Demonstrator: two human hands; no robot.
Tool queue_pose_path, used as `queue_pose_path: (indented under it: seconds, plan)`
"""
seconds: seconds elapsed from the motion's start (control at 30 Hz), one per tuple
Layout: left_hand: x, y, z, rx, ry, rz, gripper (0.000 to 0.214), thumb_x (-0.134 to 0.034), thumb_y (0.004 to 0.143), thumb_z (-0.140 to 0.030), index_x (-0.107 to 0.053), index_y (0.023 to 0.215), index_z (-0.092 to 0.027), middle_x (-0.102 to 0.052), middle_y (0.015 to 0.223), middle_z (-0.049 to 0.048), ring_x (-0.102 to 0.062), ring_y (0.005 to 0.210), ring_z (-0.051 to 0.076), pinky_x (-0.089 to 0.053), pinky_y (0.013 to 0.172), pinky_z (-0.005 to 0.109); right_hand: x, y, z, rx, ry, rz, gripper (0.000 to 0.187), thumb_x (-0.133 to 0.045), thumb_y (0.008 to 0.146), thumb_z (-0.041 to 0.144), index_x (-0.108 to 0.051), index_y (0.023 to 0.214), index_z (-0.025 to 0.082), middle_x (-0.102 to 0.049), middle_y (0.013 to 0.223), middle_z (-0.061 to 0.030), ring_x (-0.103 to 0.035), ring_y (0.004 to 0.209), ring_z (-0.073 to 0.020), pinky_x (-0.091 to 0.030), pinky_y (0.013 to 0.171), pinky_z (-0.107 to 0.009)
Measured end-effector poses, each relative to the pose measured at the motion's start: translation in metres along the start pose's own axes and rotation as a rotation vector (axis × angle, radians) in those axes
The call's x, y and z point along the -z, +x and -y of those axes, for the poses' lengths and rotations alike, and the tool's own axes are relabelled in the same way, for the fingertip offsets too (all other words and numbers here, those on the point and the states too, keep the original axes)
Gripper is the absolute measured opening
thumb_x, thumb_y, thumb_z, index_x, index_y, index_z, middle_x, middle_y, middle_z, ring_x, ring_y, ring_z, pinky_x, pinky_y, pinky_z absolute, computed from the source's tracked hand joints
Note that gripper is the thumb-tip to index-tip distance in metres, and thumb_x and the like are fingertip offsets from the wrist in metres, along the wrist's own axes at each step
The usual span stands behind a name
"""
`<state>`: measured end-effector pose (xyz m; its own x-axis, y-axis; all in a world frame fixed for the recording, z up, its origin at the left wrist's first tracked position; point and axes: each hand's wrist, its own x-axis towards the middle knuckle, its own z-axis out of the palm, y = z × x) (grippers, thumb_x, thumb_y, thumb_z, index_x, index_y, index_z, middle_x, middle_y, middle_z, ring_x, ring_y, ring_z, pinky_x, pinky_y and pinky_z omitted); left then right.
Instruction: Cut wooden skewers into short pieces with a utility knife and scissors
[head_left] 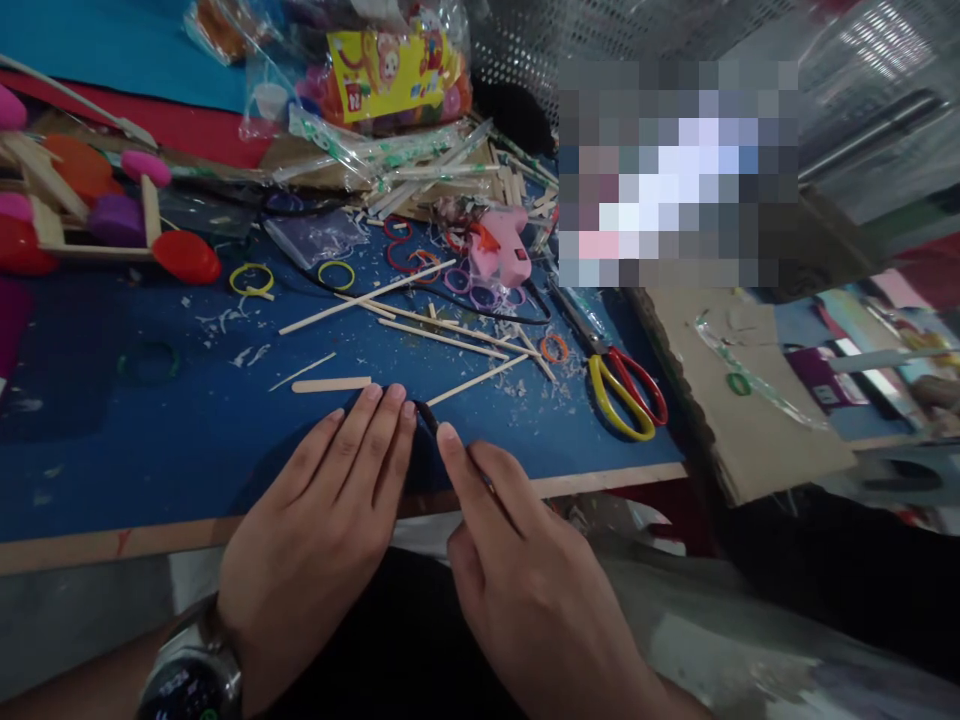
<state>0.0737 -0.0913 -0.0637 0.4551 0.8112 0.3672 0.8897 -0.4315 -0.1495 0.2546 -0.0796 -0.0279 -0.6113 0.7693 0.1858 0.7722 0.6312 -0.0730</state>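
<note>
My left hand (337,490) lies nearly flat near the table's front edge, fingers stretched out and side by side, pressing down. At its fingertips is one end of a flat wooden craft stick (330,385); whether the stick runs on under the fingers is hidden. My right hand (517,540) is closed around a thin dark tool (427,416), index finger laid along it. The tool's front end reaches beside my left fingertips; most of it is covered, so its kind is unclear. Just beyond lies a thin wooden stick (480,379).
Yellow-and-red-handled scissors (622,395) lie right on the blue table (180,450). Further back are a pink glue gun (504,245), several thin sticks, rubber bands and scraps. A craft-stick model with plastic spoons (105,215) stands left. Cardboard (742,400) lies at right.
</note>
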Motion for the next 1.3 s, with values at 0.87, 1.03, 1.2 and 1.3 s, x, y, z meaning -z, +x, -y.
queue_pose_path:
  seconds: [0.87,1.03,1.2,1.3]
  plan:
    - [-0.001,0.0,0.002,-0.017,0.036,-0.035,0.055,-0.029,0.096,-0.006,-0.045,0.146,0.008,-0.051,0.153,0.0265,-0.057,0.137,0.036,-0.048,0.109,0.047,0.0,0.022,0.003,-0.059,0.137,0.117,0.061,-0.047,0.089,0.002,-0.045,0.15,0.001,-0.065,0.126,-0.0215,-0.067,0.114,-0.0333,-0.067,0.089,-0.046]
    - [0.0,-0.001,0.004,-0.023,0.06,-0.046,0.055,-0.03,0.096,-0.007,-0.045,0.145,0.009,-0.054,0.15,0.027,-0.058,0.136,0.036,-0.05,0.106,0.047,0.005,0.02,-0.003,-0.088,0.306,0.069,0.059,-0.041,0.091,0.004,-0.046,0.15,0.006,-0.064,0.128,-0.0189,-0.068,0.111,-0.0292,-0.067,0.084,-0.042]
    - [0.004,-0.001,0.003,-0.008,0.051,-0.038,0.056,-0.035,0.094,-0.01,-0.044,0.146,0.008,-0.054,0.15,0.0276,-0.057,0.136,0.037,-0.047,0.107,0.049,0.016,0.013,-0.016,-0.088,0.461,-0.03,0.056,-0.039,0.094,0.007,-0.049,0.149,0.012,-0.062,0.125,-0.0166,-0.069,0.105,-0.0257,-0.066,0.082,-0.041]
    - [0.009,0.001,0.004,0.013,-0.035,-0.015,0.059,-0.041,0.099,-0.03,-0.046,0.145,0.006,-0.055,0.15,0.0284,-0.055,0.137,0.038,-0.046,0.108,0.051,0.021,0.009,-0.03,-0.092,0.514,-0.116,0.051,-0.042,0.098,0.011,-0.051,0.148,0.015,-0.061,0.125,-0.0153,-0.067,0.109,-0.0225,-0.063,0.088,-0.037]
